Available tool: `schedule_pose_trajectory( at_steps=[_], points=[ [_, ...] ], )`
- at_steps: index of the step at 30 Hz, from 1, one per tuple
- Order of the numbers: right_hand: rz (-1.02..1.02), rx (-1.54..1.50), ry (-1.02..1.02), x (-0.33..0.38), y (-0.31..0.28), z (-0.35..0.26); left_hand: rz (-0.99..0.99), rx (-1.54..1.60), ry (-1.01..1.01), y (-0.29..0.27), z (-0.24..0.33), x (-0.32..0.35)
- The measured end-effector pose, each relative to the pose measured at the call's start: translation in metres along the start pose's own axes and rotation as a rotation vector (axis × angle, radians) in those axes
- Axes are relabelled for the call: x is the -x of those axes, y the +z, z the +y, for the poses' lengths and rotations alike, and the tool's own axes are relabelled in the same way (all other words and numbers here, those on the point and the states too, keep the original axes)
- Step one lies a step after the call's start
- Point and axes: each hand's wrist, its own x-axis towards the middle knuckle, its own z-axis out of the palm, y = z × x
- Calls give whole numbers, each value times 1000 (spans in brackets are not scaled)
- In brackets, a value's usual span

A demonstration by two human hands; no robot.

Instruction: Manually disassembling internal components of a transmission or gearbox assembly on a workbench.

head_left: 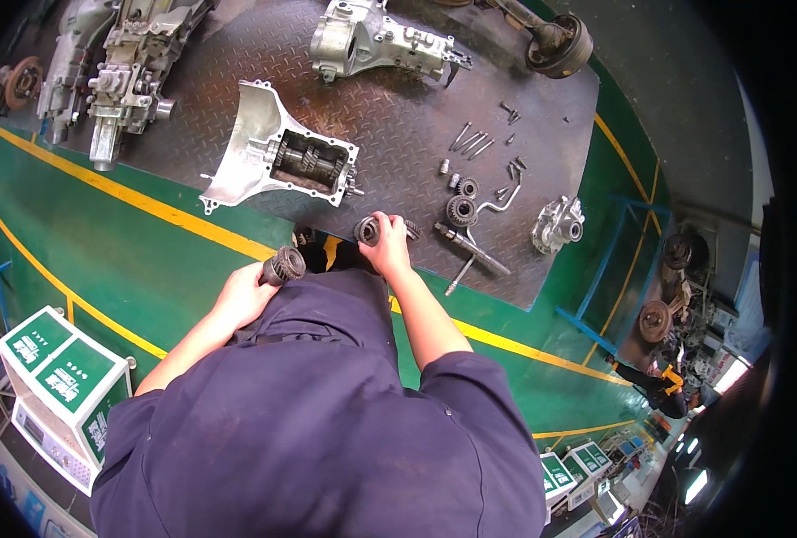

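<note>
My left hand (244,294) is closed round a dark steel gear (284,266), held up in front of my body, off the table's near edge. With its fingers wrapped round a gear shaft (369,230), my right hand (386,244) is at the near edge of the steel table (398,134); toothed rings show on both sides of the fingers. Just beyond the hands lies an aluminium gearbox housing (246,148), its opening showing gears on a shaft (309,160) inside. To the right of my right hand are loose gears (461,211) and a shift rod with a fork (475,247).
Bolts (475,143), a bent pipe (509,195) and a small aluminium cover (558,224) lie on the table's right part. Larger gearbox casings (381,45) stand along its far side and left (134,76). A white-and-green cabinet (67,386) stands behind me at left.
</note>
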Motion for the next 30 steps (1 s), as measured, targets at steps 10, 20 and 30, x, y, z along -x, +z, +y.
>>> schedule_pose_trajectory(
  at_steps=[10,20,30],
  points=[
    [-31,99,17,5,22,-1,-19,-19,17,5,-4,-12],
    [8,238,-59,-7,34,3,26,18,-35,-3,-19,-4],
    [-62,281,-15,-18,30,-8,7,24,-40,-4,-23,-7]
  ],
)
